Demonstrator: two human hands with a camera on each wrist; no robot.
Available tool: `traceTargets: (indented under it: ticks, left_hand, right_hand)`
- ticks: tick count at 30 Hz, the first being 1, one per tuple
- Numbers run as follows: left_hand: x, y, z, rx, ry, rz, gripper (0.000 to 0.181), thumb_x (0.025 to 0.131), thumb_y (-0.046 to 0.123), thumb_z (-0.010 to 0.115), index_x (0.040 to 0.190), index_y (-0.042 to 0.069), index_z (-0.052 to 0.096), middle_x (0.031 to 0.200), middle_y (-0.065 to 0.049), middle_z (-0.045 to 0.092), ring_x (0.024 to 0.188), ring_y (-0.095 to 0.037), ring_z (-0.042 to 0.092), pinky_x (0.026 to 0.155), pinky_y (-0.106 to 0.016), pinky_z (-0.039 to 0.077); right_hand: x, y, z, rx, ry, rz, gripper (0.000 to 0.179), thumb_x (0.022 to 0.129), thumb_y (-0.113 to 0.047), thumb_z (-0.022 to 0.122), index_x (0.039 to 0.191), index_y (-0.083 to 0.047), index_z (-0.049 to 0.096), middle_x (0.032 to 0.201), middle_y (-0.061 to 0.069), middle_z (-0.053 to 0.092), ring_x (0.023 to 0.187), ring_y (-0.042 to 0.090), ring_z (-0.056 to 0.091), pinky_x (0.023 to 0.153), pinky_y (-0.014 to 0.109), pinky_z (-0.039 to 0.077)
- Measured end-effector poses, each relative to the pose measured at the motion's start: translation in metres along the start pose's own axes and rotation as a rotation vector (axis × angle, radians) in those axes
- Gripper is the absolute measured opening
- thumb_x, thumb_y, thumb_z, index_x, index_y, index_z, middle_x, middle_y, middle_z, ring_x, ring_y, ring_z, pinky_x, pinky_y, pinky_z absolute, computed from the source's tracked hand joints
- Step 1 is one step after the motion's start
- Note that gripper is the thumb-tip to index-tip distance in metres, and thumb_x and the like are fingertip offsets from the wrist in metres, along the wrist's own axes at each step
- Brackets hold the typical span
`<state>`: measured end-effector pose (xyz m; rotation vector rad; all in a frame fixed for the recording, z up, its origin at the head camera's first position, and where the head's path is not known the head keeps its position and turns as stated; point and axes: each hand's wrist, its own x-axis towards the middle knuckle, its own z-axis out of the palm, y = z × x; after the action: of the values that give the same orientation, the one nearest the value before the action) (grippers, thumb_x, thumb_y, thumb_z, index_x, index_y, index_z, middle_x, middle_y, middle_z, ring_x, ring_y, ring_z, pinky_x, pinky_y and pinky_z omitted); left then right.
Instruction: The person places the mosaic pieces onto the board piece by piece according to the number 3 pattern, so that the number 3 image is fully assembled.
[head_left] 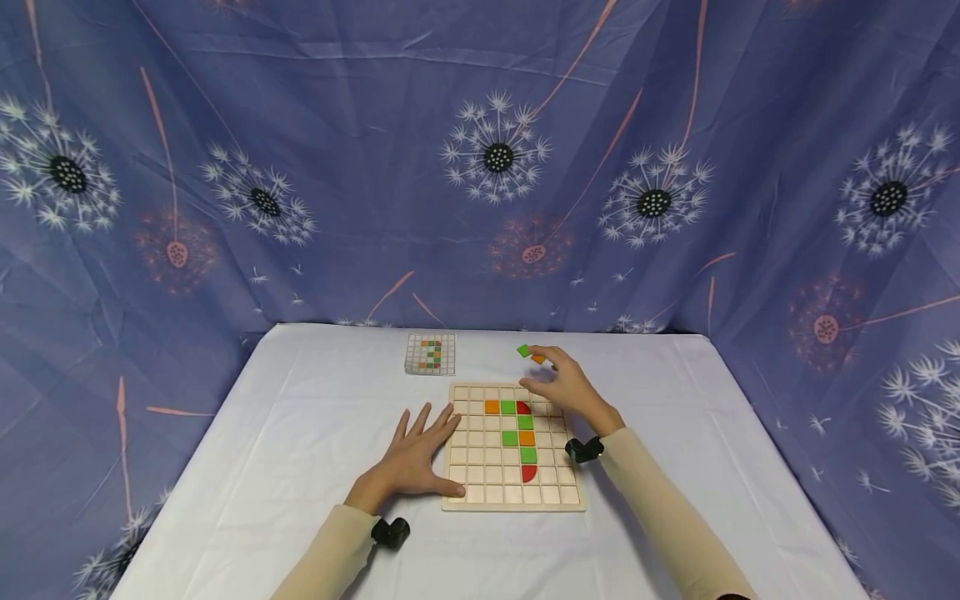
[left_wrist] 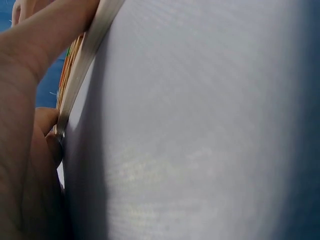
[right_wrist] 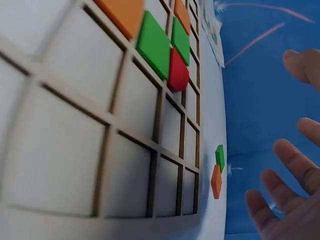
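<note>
A wooden grid board lies on the white table and carries several orange, green and red tiles; the red ones have a rounded side. My left hand is spread at the board's left side, thumb on the near corner and index finger by the left edge. Beyond the board's far right corner, my right hand hovers with fingers apart, nearest to a loose green tile and a loose orange tile. In the right wrist view both loose tiles rest on the table, and the right fingers hold nothing.
A small clear-looking block with a gridded tile pattern sits behind the board, left of centre. White cloth covers the table. A blue curtain with dandelion prints hangs behind the table and along its sides.
</note>
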<state>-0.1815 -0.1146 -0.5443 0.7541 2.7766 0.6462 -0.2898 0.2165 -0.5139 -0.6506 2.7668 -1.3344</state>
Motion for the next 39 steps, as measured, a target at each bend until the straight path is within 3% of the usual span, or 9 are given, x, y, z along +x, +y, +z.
traceTargets:
  ticks: [8, 15, 29, 39]
  left_hand:
    - [-0.001, 0.002, -0.002, -0.008, 0.004, -0.001, 0.120, 0.070, 0.076, 0.076, 0.164, 0.018, 0.030, 0.174, -0.005, 0.017, 0.159, -0.044, 0.006, 0.123, -0.070, -0.003]
    - [-0.001, -0.001, 0.001, 0.011, 0.008, 0.002, 0.121, 0.070, 0.076, 0.076, 0.164, 0.017, 0.029, 0.174, -0.006, 0.017, 0.159, -0.044, 0.007, 0.123, -0.071, -0.002]
    - [0.000, 0.000, -0.002, 0.008, -0.004, 0.004, 0.121, 0.071, 0.076, 0.076, 0.165, 0.019, 0.027, 0.174, -0.004, 0.015, 0.160, -0.042, 0.005, 0.123, -0.070, -0.003]
    - [-0.001, -0.001, 0.000, 0.008, -0.013, -0.008, 0.122, 0.071, 0.076, 0.076, 0.166, 0.020, 0.024, 0.174, -0.002, 0.013, 0.160, -0.041, 0.004, 0.124, -0.068, -0.006]
  right_hand:
    - [0.024, 0.012, 0.002, 0.117, 0.057, 0.106, 0.067, 0.093, -0.037, 0.077, 0.151, -0.017, 0.051, 0.149, 0.016, 0.054, 0.138, 0.040, 0.049, 0.109, 0.057, 0.048]
    - [0.041, 0.024, 0.004, 0.222, 0.091, 0.189, 0.062, 0.095, -0.024, 0.076, 0.149, -0.005, 0.053, 0.145, 0.023, 0.056, 0.134, 0.044, 0.051, 0.105, 0.058, 0.051]
    - [0.056, 0.044, 0.018, 0.173, 0.156, 0.256, 0.052, 0.096, -0.020, 0.074, 0.143, -0.003, 0.059, 0.128, 0.019, 0.065, 0.117, 0.035, 0.058, 0.102, 0.050, 0.050]
    - [0.061, 0.047, 0.024, 0.112, 0.154, 0.287, 0.044, 0.095, -0.016, 0.075, 0.136, -0.002, 0.065, 0.127, 0.019, 0.067, 0.113, 0.034, 0.059, 0.099, 0.048, 0.051]
